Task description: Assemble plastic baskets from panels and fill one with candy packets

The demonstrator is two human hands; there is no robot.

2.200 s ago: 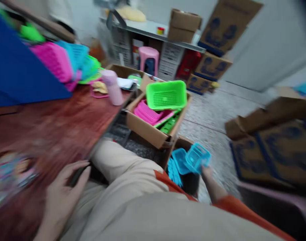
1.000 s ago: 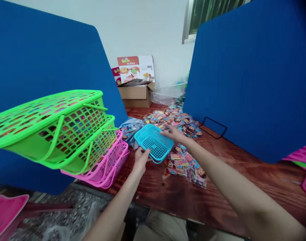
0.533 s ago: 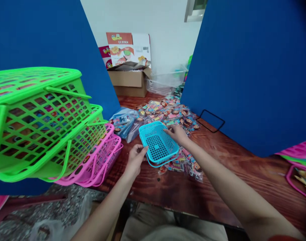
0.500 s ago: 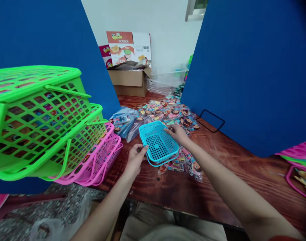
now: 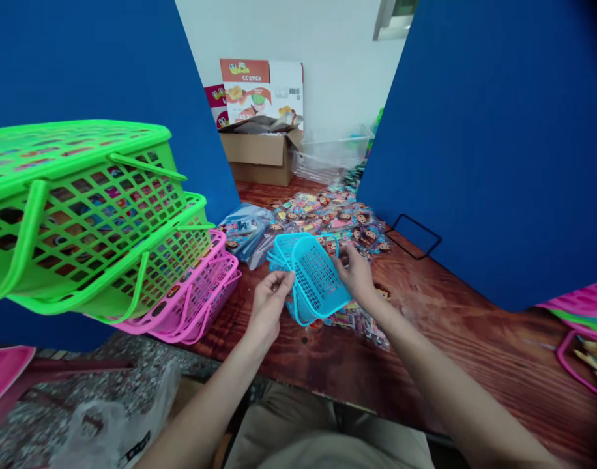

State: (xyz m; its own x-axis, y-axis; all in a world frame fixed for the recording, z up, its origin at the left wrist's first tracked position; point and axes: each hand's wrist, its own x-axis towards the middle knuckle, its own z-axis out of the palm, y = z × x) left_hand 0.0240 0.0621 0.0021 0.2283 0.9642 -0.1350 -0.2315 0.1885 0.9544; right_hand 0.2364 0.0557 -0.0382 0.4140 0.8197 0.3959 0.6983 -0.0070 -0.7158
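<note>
A light-blue plastic lattice basket is tilted up in front of me. More light-blue latticework shows behind its left side; whether that is a second basket or another part of this one I cannot tell. My left hand pinches the left rim, thumb and fingers together. On the other side my right hand has its fingers closed on the right edge. Small clear packets with cartoon prints lie under and beside the basket, and a larger heap of packets spreads behind it.
Stacked green baskets and pink baskets stand close on my left. Blue panels flank the wooden table. An opened cardboard box, clear plastic bags and a black wire frame are farther back.
The blue basket has turned from facing upward to a steeper tilt, exposing latticework at its left. My right hand has shifted slightly down its edge. The view has swung a little left.
</note>
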